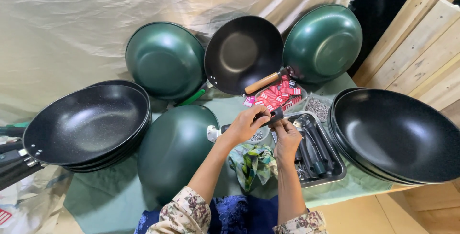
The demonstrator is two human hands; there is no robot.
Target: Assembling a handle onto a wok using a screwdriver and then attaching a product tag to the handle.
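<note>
At frame centre, the left hand (pixel 245 124) and right hand (pixel 286 135) both pinch a short black handle (pixel 275 115). Just right lies a metal tray (pixel 335 167); lower left, an upturned green wok (pixel 175 150). Stacked black woks (pixel 397 135) crowd the right edge.

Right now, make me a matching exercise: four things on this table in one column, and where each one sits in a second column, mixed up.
Things:
1. black handle piece
2. metal tray
3. wok with wooden handle
4. patterned cloth

Places:
A. leaning upright at the back, between two green woks
B. held between the left hand and right hand
C. lying on the table under the wrists
D. beside the right-hand stack of black woks, holding dark handles

Pairs: 1-B, 2-D, 3-A, 4-C
</note>
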